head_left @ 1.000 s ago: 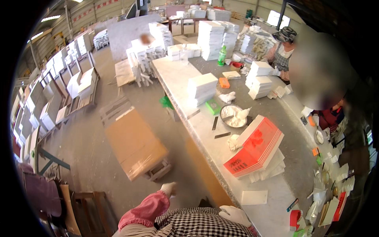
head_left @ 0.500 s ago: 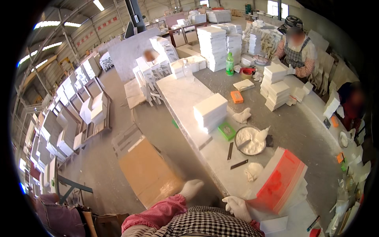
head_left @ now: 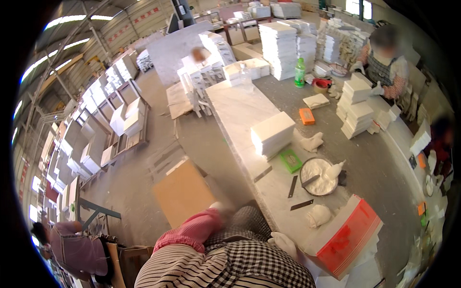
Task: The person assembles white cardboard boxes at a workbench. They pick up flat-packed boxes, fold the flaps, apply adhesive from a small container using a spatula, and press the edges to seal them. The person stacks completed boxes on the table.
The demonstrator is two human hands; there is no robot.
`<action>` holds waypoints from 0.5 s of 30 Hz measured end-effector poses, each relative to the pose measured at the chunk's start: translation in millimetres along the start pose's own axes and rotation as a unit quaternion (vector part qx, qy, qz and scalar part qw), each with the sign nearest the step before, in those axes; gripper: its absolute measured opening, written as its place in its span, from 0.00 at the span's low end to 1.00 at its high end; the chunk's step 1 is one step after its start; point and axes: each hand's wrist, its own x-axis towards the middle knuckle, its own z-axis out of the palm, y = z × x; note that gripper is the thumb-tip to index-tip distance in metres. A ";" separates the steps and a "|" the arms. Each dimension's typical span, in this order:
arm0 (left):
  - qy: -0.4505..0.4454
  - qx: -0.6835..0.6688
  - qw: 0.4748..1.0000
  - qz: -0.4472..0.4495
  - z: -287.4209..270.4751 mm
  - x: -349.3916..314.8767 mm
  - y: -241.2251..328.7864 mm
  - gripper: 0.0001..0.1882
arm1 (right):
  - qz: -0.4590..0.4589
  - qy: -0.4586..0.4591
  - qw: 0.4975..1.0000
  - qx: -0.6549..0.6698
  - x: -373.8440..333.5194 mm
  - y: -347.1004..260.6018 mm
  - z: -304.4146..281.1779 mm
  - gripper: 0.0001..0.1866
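White-gloved right fingers, half-curled, beside tabletop

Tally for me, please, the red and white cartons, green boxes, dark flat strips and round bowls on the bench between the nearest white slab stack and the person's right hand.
Red and white carton: 1
Green box: 1
Dark flat strips: 2
Round bowl: 1
Total: 5
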 end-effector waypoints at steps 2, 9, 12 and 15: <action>0.005 0.008 0.996 -0.085 8.8 39.3 -24.8 0.23 | 0.018 0.029 0.998 0.044 2.8 4.1 3.3 0.23; 0.215 0.073 0.973 -0.039 -123.0 93.7 15.9 0.21 | -0.068 0.060 0.992 0.083 25.6 27.3 -9.5 0.23; 0.421 -0.084 0.903 -0.011 -193.2 142.5 13.1 0.20 | -0.072 0.078 0.993 0.056 37.9 23.6 -3.7 0.22; 0.555 -0.246 0.792 0.067 -298.5 130.3 98.0 0.21 | -0.080 0.116 0.990 0.022 56.0 11.2 1.6 0.22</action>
